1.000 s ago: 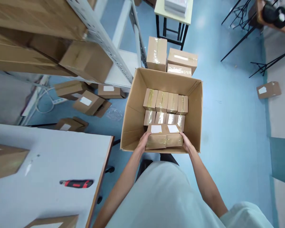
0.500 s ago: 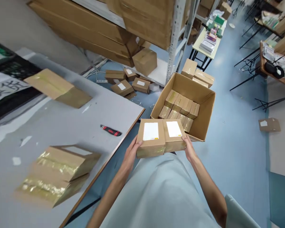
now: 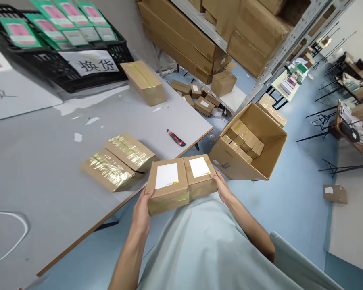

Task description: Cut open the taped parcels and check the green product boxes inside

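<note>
The left hand (image 3: 141, 211) is clamped on the outer left side of the left labelled carton (image 3: 167, 186), thumb over the top edge. The right hand (image 3: 223, 187) is clamped on the outer right side of the right labelled carton (image 3: 200, 177), thumb likewise on top. The two cartons are side by side and touching, in front of the shirt (image 3: 205, 241), at the near right edge of the table (image 3: 72, 209); contact with the table cannot be confirmed.

Handling: treat both cartons as stiff board, probably light to moderate in weight. The contents are hidden, so assume fragility. The glossy tape is likely slicker than bare board. Grip the outer end faces and maintain inward pressure; the pair appears unbound, and slack may let the middle drop.

To the left, two taped cartons (image 3: 125, 153) rest on the table. Farther off lies a utility knife (image 3: 176, 137). To the right stands a large shipping box (image 3: 238, 169) containing small cartons (image 3: 245, 139).

Change: one second earlier, the labelled pair is at the near side of the large box. Now it is left of that box, and the view is turned toward the table.
</note>
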The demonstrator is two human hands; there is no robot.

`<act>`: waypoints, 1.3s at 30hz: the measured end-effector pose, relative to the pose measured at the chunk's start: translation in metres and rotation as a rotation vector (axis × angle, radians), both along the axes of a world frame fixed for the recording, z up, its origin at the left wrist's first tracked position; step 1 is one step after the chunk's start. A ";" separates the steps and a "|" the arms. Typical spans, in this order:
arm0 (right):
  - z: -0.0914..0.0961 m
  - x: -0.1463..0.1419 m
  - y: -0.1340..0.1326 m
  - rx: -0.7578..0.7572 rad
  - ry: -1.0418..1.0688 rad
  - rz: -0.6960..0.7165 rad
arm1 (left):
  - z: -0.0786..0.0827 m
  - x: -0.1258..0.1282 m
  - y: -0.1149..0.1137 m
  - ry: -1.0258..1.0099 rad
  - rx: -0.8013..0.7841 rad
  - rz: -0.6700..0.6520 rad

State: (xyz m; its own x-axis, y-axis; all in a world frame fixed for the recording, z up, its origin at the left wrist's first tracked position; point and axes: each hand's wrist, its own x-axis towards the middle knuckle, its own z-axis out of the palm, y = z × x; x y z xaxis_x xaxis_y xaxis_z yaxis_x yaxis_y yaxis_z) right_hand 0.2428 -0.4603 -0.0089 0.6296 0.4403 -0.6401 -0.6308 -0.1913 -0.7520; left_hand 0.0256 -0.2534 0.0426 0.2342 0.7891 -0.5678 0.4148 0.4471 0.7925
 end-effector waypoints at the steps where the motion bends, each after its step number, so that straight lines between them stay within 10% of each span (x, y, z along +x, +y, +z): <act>1: 0.005 -0.003 0.008 -0.004 -0.004 0.017 | 0.003 -0.006 0.003 -0.039 -0.028 0.054; 24: 0.053 0.044 0.272 0.223 -0.061 0.586 | 0.058 -0.036 0.109 -0.252 0.086 0.616; 34: 0.040 0.080 0.349 0.226 -0.092 0.741 | 0.045 -0.074 0.115 -0.236 0.251 0.929; 39: 0.028 0.109 0.354 0.177 -0.671 0.738 | 0.024 -0.127 0.135 0.228 0.615 0.791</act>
